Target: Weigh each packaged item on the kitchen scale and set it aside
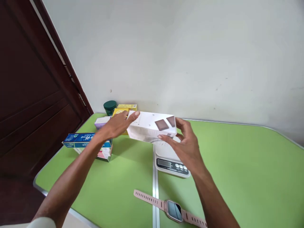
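Observation:
A white cardboard box (147, 123) with brown squares printed at one end is held up between both hands. My left hand (120, 123) grips its left end, thumb on the top edge. Around the right end, my right hand (184, 142) is closed, its thumb along the near lower edge. Beneath the box, a white kitchen scale (172, 166) lies on the table, its platform partly hidden by the box and my right hand. I cannot tell whether the box touches the scale. Nearer to me lies a smartwatch (174, 210) with a pink strap.
On the left of the green table (123, 180), a blue toothpaste box (82, 137) sits on other boxes. Behind are a purple-and-white box (102, 121), yellow boxes (127, 106) and a dark green jar (110, 107). A wall (190, 57) stands behind; a dark door (30, 95) is left.

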Demonstrator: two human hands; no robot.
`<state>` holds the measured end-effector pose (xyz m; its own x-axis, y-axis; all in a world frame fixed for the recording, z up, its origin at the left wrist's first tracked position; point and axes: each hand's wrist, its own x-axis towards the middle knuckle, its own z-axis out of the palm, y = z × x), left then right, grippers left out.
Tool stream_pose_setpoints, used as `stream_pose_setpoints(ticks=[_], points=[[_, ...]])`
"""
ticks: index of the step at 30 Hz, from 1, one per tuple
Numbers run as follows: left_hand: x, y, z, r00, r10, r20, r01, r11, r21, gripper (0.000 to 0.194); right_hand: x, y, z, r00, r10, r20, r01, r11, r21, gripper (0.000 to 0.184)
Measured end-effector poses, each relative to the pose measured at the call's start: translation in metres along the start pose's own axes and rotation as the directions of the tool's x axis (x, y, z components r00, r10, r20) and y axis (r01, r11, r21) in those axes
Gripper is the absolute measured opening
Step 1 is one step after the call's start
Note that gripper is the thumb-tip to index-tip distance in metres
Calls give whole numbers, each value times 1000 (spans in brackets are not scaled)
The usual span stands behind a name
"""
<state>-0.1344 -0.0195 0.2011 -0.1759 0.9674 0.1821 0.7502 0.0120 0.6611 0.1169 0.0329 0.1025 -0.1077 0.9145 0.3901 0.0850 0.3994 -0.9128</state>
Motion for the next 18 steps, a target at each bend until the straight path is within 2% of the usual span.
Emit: stream_pose_setpoints(ticks=[2, 4, 8, 11, 14, 18], points=[[-3, 16, 28, 998, 36, 43, -36, 999, -2, 68, 1, 4, -28, 1000, -12, -24, 11, 999, -31, 77], [-4, 26, 55, 997, 23, 73, -24, 1000, 10, 73, 0, 13, -51, 1000, 10, -24, -12, 998, -58, 76], [-1, 33, 97, 992, 5, 127, -9, 999, 32, 73, -4, 36, -76, 996, 89, -14, -90, 994, -65, 77], [3, 34, 112, 994, 16, 112, -20, 999, 39, 72, -5, 48, -80, 994, 112, -15, -112, 993, -33, 76], [4, 33, 114, 994, 12, 110, -14, 1000, 12, 75, -4, 52, -79, 994, 111, -20, -111, 994, -11, 77], [0, 16, 118, 997, -6, 82, 16, 992, -126, 82, -7, 58, -83, 990, 142, 23, -143, 989, 24, 83]])
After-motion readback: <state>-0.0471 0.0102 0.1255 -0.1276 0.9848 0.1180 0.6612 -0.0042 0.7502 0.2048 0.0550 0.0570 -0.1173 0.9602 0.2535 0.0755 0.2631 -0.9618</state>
